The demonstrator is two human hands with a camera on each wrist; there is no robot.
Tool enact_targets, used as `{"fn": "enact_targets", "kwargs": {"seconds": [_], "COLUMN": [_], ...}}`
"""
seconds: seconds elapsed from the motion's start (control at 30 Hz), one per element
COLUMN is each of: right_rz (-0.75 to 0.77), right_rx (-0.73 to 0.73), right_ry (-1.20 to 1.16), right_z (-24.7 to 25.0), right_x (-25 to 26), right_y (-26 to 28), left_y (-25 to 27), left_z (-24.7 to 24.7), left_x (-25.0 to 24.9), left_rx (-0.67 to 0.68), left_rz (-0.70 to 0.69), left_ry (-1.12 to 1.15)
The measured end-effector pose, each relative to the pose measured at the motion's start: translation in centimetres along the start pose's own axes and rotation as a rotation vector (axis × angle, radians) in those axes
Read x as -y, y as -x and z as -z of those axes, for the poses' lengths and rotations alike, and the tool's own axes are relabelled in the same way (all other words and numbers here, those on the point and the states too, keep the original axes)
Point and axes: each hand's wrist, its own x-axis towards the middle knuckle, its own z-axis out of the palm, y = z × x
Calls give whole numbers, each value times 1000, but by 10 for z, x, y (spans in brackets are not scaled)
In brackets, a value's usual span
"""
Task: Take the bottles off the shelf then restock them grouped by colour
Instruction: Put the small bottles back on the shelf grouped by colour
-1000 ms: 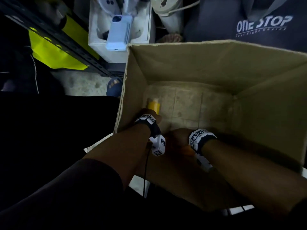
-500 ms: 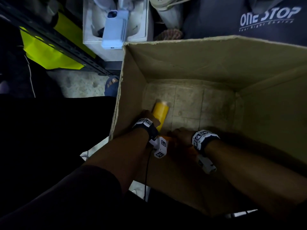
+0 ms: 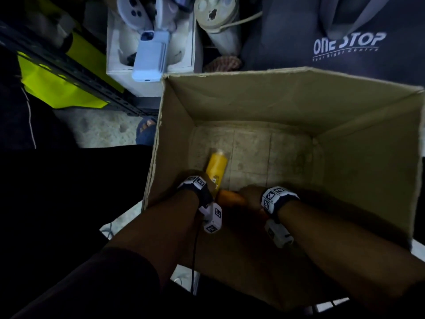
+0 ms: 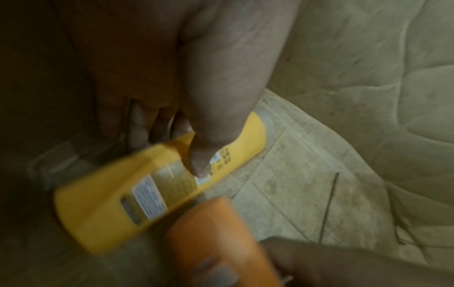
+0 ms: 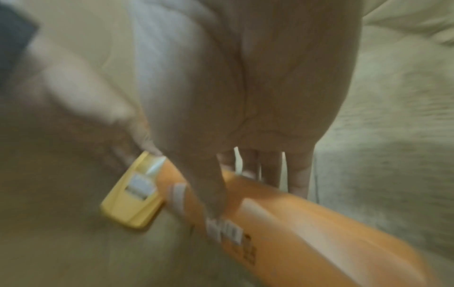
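Lowering: your left hand (image 4: 201, 108) clamps the yellow bottle (image 3: 216, 168); lay it flat.
Right hand (image 5: 245, 120): clamped on the orange bottle (image 5: 282, 219); set alongside.

A light-blue phone (image 3: 150, 57) lies tilted across a white box (image 3: 184, 54) holding pale game controllers (image 3: 134, 10). Left of it, a yellow-green bag (image 3: 57, 88) sits under a dark perforated metal rail (image 3: 69, 70). At top right, dark fabric (image 3: 287, 42) reads "ONE STOP". A blue sandal (image 3: 146, 132) rests on speckled floor (image 3: 99, 127).
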Motion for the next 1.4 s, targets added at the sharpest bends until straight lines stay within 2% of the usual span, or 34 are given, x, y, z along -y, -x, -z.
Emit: {"fn": "enact_targets", "kwargs": {"seconds": [0.07,0.17,0.33,0.43,0.6,0.7,0.8,0.93,1.27,1.4], "right_rz": [-58,-101,-77,-74,-37,-54,-103,-149,-227,-235], "right_rx": [11,-58,-401,-554,-711,-751,-754,-729,-691,-678], "right_ry": [-90,-237,-527,-594,-681,-721,-664,-561,-426,-432], "right_z": [14,36,72,90,102,103,103,104,103,104], "right_x": [-2,-11,-27,-32,-30,-25,-22,-19,-16,-14], "right_y": [8,21,48,66,89,98,104,110,114,112], "left_y": [4,11,23,35,54,67,79,90,115,116], "left_z": [13,31,41,47,57,62,67,73,79,76], "left_x": [-1,-10,-31,-40,-47,-52,-55,-63,-90,-92], "left_rx": [7,12,-76,-85,-148,-178,-260,-371,-476,-483], "left_rz": [0,-19,-12,-63,-119,-124,-184,-248,-472,-481], "left_ry": [-97,-22,73,64,39,17,28,-82,-125,-103]}}
